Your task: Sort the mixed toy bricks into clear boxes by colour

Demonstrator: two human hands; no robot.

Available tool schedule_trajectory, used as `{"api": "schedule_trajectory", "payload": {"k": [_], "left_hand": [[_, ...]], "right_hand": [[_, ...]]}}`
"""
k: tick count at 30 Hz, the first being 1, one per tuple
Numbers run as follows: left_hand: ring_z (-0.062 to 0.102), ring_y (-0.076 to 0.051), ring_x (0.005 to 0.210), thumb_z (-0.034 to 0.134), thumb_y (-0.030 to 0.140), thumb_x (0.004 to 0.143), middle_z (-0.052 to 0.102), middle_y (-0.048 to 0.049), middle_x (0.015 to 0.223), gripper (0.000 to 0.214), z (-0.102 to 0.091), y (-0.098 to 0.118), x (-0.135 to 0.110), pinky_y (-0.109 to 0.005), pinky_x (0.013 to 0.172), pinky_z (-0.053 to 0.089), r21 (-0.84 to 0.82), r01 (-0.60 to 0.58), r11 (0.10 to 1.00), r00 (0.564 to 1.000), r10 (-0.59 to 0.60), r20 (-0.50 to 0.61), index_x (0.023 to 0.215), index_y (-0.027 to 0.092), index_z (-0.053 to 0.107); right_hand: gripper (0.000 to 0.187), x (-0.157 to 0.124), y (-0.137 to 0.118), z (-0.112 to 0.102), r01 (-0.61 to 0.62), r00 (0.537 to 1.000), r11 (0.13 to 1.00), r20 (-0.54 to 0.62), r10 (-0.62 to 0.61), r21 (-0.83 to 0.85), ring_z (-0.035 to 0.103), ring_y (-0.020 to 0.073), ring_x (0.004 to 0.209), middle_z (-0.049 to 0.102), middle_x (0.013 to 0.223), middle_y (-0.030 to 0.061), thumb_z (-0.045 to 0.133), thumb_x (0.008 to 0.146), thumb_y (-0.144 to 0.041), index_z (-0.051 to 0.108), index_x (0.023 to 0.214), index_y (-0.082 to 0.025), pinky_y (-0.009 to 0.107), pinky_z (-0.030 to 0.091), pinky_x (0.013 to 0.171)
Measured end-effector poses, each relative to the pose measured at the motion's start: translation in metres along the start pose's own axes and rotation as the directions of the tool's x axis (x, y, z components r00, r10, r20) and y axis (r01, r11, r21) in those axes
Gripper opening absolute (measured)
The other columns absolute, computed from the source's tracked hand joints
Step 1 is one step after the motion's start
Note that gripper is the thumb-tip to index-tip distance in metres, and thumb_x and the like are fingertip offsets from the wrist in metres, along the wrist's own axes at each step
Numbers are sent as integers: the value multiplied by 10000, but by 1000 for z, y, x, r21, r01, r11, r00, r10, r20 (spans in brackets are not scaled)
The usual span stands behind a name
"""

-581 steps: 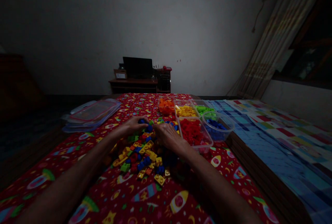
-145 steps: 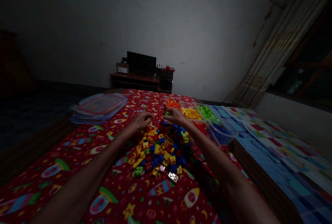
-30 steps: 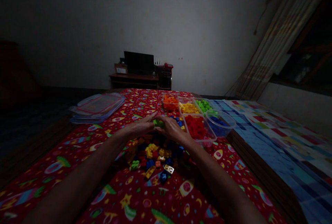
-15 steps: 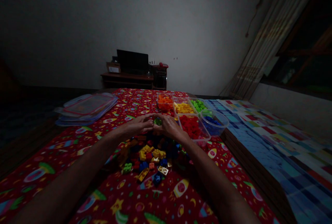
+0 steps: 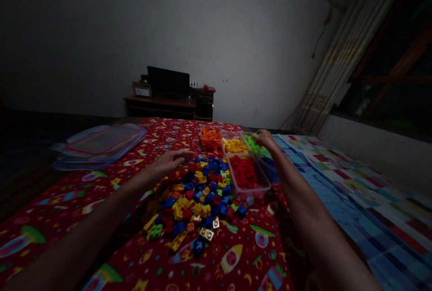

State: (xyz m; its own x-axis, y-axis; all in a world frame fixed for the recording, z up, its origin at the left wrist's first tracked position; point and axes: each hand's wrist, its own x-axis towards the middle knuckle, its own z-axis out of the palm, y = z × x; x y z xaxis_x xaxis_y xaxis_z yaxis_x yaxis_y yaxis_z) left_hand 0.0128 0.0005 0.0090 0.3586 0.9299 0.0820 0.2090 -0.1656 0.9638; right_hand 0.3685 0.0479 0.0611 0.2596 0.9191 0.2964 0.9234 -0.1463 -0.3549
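Note:
My left hand (image 5: pixel 172 163) hovers over the left far edge of a loose pile of building bricks (image 5: pixel 205 196) in yellow, blue, red, orange and green. Its fingers are stretched out with nothing in them. My right hand (image 5: pixel 263 139) reaches over the container of green bricks (image 5: pixel 251 142). Its fingers are bent together, with a green brick seemingly at the tips among the other green ones. Nearby stand containers of red bricks (image 5: pixel 246 172), yellow bricks (image 5: pixel 235 146) and orange bricks (image 5: pixel 211 138). My right forearm partly hides the container of blue bricks (image 5: pixel 268 165).
Clear container lids (image 5: pixel 101 145) lie stacked at the left on the red patterned tablecloth (image 5: pixel 135 246). A bed with a checked cover (image 5: pixel 364 183) adjoins on the right. Behind the table are a desk (image 5: pixel 158 105) and a monitor (image 5: pixel 168 82).
My hands were together around a green brick above the pile and have parted. The right one has moved to the green bricks' container; the left has drawn back leftward, uncovering the pile.

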Motion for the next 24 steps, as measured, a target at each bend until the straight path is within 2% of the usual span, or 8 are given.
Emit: {"api": "schedule_trajectory", "payload": {"k": [5,8,11,15,17,20,22,24], "left_hand": [[656,-291,982,638,605,580,719,-114,1038,590,-1,-6,7,-413,860,523,95,-26,995,1000,26,3,966,160,674],[645,-268,992,555,509,707,715,-100,1026,482,3,-3,6,-391,866,516,270,-125,955,992,117,48,1021,160,664],[621,-245,1022,451,368,822,689,-94,1079,383,23,10,-9,-383,920,481,494,-308,813,951,267,154,1088,171,644],[533,-202,1155,397,252,902,585,-111,1252,342,72,27,-48,-327,999,421,481,-669,567,742,473,475,1179,188,586],[475,-193,1226,421,241,910,562,-85,1293,302,97,29,-69,-324,1065,354,398,-795,457,600,495,629,1165,220,581],[435,-202,1260,500,262,889,571,-57,1286,252,121,21,-91,-334,1105,290,349,-880,321,466,450,761,1127,238,581],[476,-186,1209,497,263,899,602,-32,1230,231,124,11,-98,-347,1114,265,364,-893,266,446,399,801,1117,259,573],[518,-171,1141,477,250,911,627,-20,1165,228,120,0,-98,-373,1123,237,441,-871,214,490,372,788,1121,270,565]], "right_hand": [[557,23,10,-8,-17,1000,999,-9,17,38,643,233,967,587,1204,245,577,827,-379,532,1250,-21,284,499,746],[461,12,1,-13,50,997,991,-64,-43,127,645,225,975,644,1120,206,538,853,-332,576,1214,-48,317,496,822],[347,-13,-16,-19,126,991,956,-78,-109,266,674,199,879,699,966,156,513,854,-275,651,1101,-74,303,515,792],[305,-51,-44,-23,239,971,846,-143,-193,477,685,157,737,713,834,113,480,850,-243,676,1016,-79,255,534,693],[305,-67,-56,-20,279,960,772,-148,-238,571,681,139,705,713,806,95,466,856,-264,680,982,-86,238,534,668],[306,-83,-70,-10,319,942,681,-138,-307,659,670,128,665,709,772,75,468,855,-304,687,917,-100,231,533,633],[295,-89,-76,-4,349,926,651,-141,-351,674,660,128,630,701,724,61,483,846,-319,692,868,-111,232,527,608],[273,-93,-82,0,388,908,636,-159,-388,667,654,131,619,696,702,53,499,837,-312,695,841,-122,232,518,600]]}}
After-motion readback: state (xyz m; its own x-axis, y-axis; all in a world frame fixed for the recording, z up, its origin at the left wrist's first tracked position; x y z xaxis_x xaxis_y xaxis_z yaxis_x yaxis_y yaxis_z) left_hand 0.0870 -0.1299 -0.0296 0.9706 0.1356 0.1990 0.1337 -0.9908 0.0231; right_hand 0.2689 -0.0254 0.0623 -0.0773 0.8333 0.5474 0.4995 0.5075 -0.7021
